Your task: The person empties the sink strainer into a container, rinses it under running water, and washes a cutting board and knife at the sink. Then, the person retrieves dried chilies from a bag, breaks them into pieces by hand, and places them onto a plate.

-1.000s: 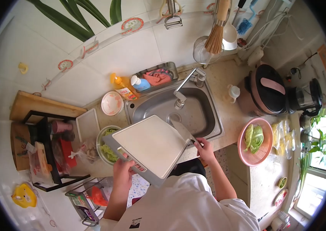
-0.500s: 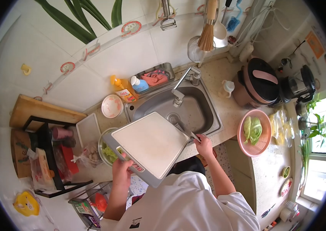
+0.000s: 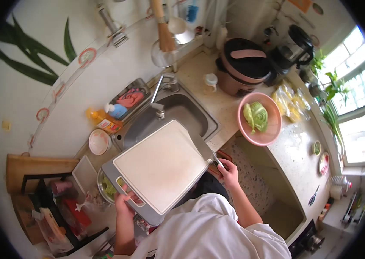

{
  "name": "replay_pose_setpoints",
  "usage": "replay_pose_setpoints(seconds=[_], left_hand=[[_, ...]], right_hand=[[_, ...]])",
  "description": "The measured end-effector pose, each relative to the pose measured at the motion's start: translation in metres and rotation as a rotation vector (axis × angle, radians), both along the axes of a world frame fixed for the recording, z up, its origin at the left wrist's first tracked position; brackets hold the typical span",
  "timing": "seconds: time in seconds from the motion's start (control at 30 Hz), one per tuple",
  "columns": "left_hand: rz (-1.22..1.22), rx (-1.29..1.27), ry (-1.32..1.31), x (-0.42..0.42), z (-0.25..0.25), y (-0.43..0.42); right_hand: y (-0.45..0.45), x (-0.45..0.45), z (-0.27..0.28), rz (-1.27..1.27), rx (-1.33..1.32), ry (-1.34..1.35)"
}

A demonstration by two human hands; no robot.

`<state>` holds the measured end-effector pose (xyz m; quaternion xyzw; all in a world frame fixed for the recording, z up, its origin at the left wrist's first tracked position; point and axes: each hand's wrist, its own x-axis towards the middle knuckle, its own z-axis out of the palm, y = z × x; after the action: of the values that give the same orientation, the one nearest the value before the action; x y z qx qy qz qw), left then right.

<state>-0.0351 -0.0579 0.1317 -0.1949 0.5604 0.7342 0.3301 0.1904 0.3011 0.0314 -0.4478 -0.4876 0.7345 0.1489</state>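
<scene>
A white cutting board with a grey edge [image 3: 161,166] is held up in front of my body, overlapping the near side of the sink [image 3: 169,112]. My left hand [image 3: 124,200] grips it at the handle slot, with fingers through the opening. My right hand [image 3: 227,170] is closed round the handle of a wide-bladed knife [image 3: 200,144], whose blade lies along the board's right edge, partly hidden by it. A bowl of green leaves [image 3: 107,185] stands just left of the board.
A pink basket with cabbage [image 3: 260,137] stands on the right counter, near a rice cooker [image 3: 240,67]. Soap bottles [image 3: 102,120] and a small bowl [image 3: 99,141] stand left of the sink. A black rack [image 3: 51,207] is at the left.
The view has swung to the right, showing more of the right counter and window. Board and knife stay in my hands, and the sink now appears further left.
</scene>
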Motion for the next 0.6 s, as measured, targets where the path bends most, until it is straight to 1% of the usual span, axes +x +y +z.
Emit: replay_pose_setpoints(seconds=[0.13, 0.27, 0.3, 0.33, 0.43, 0.47, 0.5, 0.53, 0.6], left_hand=[[-0.162, 0.026, 0.047, 0.016, -0.002, 0.023], [-0.330, 0.134, 0.048, 0.044, -0.008, 0.058], [-0.341, 0.171, 0.032, 0.062, -0.027, 0.074], [-0.387, 0.171, 0.040, 0.075, -0.024, 0.091], [-0.511, 0.171, 0.066, 0.120, -0.016, 0.147], [-0.648, 0.199, 0.095, 0.127, -0.012, 0.155], [-0.671, 0.234, 0.081, 0.137, -0.011, 0.168], [-0.712, 0.274, 0.065, 0.160, -0.003, 0.193], [-0.755, 0.301, 0.008, 0.198, -0.009, 0.229]], right_hand=[[0.005, 0.058, 0.006, -0.108, -0.074, 0.044], [0.007, 0.130, 0.009, -0.257, -0.110, 0.086], [0.009, 0.173, 0.016, -0.346, -0.115, 0.108], [0.009, 0.193, 0.021, -0.391, -0.123, 0.135], [0.016, 0.260, 0.042, -0.492, -0.026, 0.092], [0.018, 0.271, 0.046, -0.512, -0.006, 0.069], [0.018, 0.286, 0.039, -0.531, 0.046, 0.060], [0.021, 0.309, 0.047, -0.565, 0.095, 0.041], [0.028, 0.356, 0.066, -0.612, 0.148, -0.110]])
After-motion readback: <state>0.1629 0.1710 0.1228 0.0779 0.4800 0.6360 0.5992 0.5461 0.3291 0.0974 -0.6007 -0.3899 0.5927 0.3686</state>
